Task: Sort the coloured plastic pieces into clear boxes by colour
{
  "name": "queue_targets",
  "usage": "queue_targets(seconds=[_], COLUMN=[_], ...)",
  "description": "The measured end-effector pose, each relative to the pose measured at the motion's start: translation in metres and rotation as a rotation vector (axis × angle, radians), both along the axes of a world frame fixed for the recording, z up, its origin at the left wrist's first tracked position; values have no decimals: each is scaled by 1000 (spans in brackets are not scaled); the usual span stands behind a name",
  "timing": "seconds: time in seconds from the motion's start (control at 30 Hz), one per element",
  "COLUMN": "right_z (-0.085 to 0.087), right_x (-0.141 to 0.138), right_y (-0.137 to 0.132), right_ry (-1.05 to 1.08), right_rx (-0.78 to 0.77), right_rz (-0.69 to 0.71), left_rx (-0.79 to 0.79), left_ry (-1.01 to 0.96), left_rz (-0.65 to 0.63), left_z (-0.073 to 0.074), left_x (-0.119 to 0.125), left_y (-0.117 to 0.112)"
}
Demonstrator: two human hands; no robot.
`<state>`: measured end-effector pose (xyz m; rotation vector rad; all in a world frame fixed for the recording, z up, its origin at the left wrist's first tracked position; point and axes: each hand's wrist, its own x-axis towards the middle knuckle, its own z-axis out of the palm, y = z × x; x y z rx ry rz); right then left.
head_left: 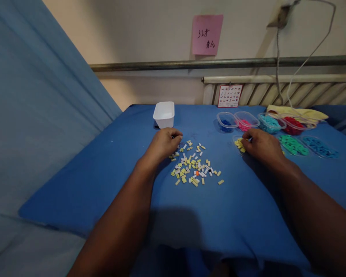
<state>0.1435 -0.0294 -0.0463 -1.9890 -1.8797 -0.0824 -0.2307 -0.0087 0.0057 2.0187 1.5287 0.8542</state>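
Observation:
A loose pile of small yellow and white plastic pieces, with one orange piece among them, lies on the blue cloth. At the pile's upper left edge is my left hand, thumb and fingers pinched together; what they hold, if anything, is hidden. My right hand is over a shallow clear container of yellow pieces and covers part of it. Its fingers are closed too, and I cannot see what is between them. Just beyond my left hand stands a white plastic tub.
Clear containers at the right hold dark blue pieces, pink pieces, turquoise pieces, red pieces, green pieces and blue pieces. A yellow cloth lies behind them. A blue curtain hangs at the left.

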Motion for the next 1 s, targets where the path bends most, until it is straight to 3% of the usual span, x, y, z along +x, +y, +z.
queue_targets(seconds=[0.13, 0.27, 0.37, 0.5, 0.73, 0.87, 1.0], right_z=[-1, -5, -7, -7, -6, -7, -7], right_x=[-2, 3, 3, -12, -56, -70, -85], right_y=[-1, -1, -1, -7, -26, -33, -37], right_ry=[-32, -54, -25, 73, 137, 189, 271], right_rx=[-34, 18, 133, 271, 201, 160, 149], right_rz=[-1, 48, 98, 242, 521, 616, 737], left_rx=[7, -17, -68, -25, -51, -125, -34], left_ry=[259, 409, 357, 330, 257, 242, 346], left_rz=[-133, -146, -171, -212, -210, -383, -533], left_z=[-1, 2, 2, -2, 8, 14, 12], left_x=[1, 4, -1, -5, 2, 11, 21], left_y=[-3, -7, -8, -8, -15, -26, -33])
